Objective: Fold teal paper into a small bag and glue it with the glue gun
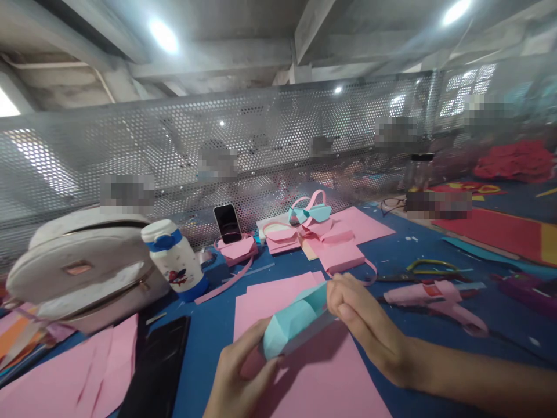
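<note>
A small light-blue folded paper bag (pixel 300 319) is held between both hands, tilted above pink paper sheets (pixel 319 380) on the blue table. My left hand (pixel 246 368) grips its left end, with the thumb below and the fingers behind. At the other end, my right hand (pixel 368 325) pinches the upper corner, its fingers closed together. Behind lie finished-looking pink paper bags with strap handles, among them a pink paper bag (pixel 346 255) and another pink paper bag (pixel 237 248). A blue paper bag with a pink handle (pixel 311 213) stands among them.
Right of my hands lie a pink glue gun (pixel 444 299) and green-handled scissors (pixel 435 267). Left are a white-and-blue bottle (pixel 176 261), a pale backpack (pixel 91 261) and a black flat case (pixel 159 371). A phone (pixel 227 222) leans near a perforated metal partition (pixel 270 139).
</note>
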Tool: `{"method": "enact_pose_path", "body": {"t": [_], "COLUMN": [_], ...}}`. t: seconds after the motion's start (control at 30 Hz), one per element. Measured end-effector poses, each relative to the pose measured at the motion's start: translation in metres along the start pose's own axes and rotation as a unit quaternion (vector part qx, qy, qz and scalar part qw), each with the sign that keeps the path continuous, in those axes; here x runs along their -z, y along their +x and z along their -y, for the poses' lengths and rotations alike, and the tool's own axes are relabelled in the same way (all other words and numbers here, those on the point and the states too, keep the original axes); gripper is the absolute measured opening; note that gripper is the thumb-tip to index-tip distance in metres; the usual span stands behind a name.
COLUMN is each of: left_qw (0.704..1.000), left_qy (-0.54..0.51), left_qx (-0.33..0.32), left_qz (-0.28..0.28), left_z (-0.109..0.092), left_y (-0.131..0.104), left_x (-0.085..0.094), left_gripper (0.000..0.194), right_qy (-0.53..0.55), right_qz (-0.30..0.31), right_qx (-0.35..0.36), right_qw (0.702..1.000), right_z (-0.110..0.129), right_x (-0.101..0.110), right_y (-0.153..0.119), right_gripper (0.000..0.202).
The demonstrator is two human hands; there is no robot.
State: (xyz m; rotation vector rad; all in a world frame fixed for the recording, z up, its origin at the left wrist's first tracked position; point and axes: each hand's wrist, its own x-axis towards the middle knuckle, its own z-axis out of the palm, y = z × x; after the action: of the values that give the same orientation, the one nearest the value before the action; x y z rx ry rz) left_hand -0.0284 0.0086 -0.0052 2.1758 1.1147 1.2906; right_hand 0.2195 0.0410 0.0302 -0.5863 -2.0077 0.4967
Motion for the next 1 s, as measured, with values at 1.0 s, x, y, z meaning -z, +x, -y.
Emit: {"method": "enact_pose_path", "body": {"t": [1.0], "left_qw": [1.0], "left_qy": [-0.01], "left_qx": [0.013], "left_qz": [-0.014], "left_z": [-0.0002], "left_y": [0.0], "left_x": [-0.0006], "left_gripper": [0.035], "right_qy": [0.082], "right_qz": [-0.069], "right_qx": [0.04], "right_qw": [0.993], "right_z": [-0.0077], "right_x": [-0.0015], "right_y": [0.0039], "right_gripper": [0.022]}}
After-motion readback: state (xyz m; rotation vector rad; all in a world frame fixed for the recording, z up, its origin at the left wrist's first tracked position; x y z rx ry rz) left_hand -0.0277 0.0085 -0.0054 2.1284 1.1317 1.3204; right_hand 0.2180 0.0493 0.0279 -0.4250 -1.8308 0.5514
